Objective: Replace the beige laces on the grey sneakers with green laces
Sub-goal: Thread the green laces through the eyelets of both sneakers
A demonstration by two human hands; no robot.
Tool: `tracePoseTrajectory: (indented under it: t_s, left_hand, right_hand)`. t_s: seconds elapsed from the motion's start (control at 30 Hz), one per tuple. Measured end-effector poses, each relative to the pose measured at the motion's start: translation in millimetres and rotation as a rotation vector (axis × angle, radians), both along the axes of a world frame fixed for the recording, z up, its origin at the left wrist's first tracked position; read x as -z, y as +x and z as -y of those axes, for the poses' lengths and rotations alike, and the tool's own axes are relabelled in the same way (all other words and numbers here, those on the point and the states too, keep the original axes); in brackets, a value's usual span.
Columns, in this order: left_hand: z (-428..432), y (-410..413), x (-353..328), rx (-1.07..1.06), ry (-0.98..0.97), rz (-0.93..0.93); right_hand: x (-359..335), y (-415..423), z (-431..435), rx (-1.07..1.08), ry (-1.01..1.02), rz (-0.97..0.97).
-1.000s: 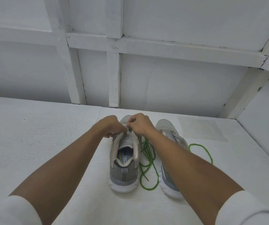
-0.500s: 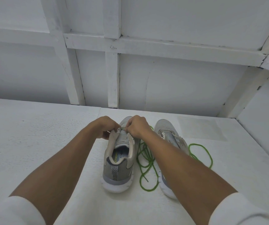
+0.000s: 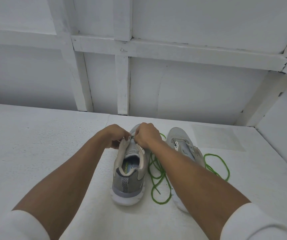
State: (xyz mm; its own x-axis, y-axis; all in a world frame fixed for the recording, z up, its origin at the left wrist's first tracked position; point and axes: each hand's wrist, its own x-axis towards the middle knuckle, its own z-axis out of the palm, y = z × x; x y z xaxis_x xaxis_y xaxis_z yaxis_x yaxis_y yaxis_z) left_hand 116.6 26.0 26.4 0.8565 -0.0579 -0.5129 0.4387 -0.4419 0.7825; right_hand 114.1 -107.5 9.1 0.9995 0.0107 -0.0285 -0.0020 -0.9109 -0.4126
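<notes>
Pinching the left sneaker (image 3: 129, 179) at its eyelets, left hand (image 3: 115, 136) and right hand (image 3: 147, 135) curl closed (lace there hidden). Right sneaker (image 3: 178, 136), second of two, sits half behind a forearm; tangled green laces (image 3: 214, 154) lie around it, count unclear.

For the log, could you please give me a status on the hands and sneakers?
Left hand and right hand pinch the beige lace on the left sneaker. Green laces loose beside it. Nothing blocking.

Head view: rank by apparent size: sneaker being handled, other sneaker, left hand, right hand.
1. Handled sneaker: largest.
2. Other sneaker: shows smaller, but the right forearm hides much of it, so unsure.
3. Left hand and right hand: look alike, not ranked.
</notes>
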Motion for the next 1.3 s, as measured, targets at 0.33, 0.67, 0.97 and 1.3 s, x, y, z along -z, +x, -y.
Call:
tracePoseTrajectory:
  t_s: [0.33,0.67,0.97,1.3]
  left_hand:
    - [0,-3,16,-0.050,-0.022,0.108]
    - [4,-3,27,-0.143,-0.102,0.100]
    - [4,-1,29,-0.244,-0.179,0.132]
    - [-85,49,-49,-0.904,-1.131,0.353]
  right_hand:
    - [2,2,-3,0.003,-0.010,0.011]
    - [0,-6,-6,0.038,0.012,0.015]
    - [-29,-52,11,0.036,0.170,-0.221]
    - [-2,-85,2,0.246,0.378,0.027]
